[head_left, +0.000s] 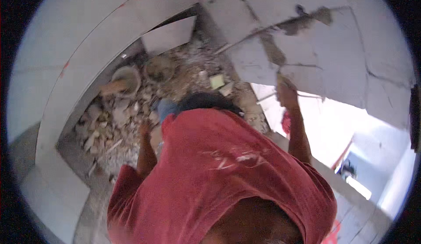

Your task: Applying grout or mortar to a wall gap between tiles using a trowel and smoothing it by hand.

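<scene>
My left hand [146, 129] hangs low at my side over broken rubble [123, 112]; its fingers are blurred and I cannot tell whether they hold anything. My right hand [287, 90] is raised at the lower edge of the cracked tiled wall [337, 51], beside a bright opening. Motion blur hides whether its fingers grip the edge or something else. A red object [286, 123] shows just behind my right forearm. My red shirt [219, 139] fills the lower middle of the head view.
Two round containers [131, 77] [158, 68] stand in the rubble. A pale panel [169, 31] leans behind them, near a thin rod [223, 49]. A curved tiled edge [74, 82] runs along the left. Through the opening, a lower space [372, 160] holds a dark object.
</scene>
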Available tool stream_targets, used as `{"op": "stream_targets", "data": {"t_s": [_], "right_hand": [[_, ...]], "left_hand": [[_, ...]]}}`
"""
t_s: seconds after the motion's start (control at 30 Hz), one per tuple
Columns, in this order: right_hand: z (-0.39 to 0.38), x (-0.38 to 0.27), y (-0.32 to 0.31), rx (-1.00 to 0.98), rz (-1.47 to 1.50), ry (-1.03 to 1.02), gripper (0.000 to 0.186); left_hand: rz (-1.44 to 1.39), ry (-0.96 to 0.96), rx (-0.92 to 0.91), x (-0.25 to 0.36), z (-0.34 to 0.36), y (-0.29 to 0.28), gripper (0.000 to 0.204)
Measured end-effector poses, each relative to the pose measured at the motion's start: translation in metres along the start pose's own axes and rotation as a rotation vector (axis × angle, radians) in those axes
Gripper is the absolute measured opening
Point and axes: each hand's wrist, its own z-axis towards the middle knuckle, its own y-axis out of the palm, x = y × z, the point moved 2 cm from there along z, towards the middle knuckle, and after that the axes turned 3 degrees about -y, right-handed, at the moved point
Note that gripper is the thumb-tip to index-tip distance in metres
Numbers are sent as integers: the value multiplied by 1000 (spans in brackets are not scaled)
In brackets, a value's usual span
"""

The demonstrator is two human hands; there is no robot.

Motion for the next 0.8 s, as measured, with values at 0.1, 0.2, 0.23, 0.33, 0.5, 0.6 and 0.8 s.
{"op": "stream_targets", "data": {"t_s": [0.1,0.2,0.23,0.33,0.5,0.6,0.8], "right_hand": [[-28,-41,30,162,-216,-33,32],[-23,-53,40,159,-249,-21,33],[-24,-54,34,170,-233,-28,33],[-14,-56,33,124,-223,-24,27],[-10,-64,28,182,-307,52,29],[-2,-78,26,180,-172,85,31],[13,-113,25,81,321,210,29]], "left_hand": [[-642,-364,29,125,8,33,42],[-13,130,-18,61,37,-3,43],[265,393,33,53,49,-18,43],[-768,-79,-359,30,70,-7,41],[-498,-224,-8,118,33,9,44],[-537,-166,14,145,3,5,43],[-348,-100,94,157,-17,6,43]]}}
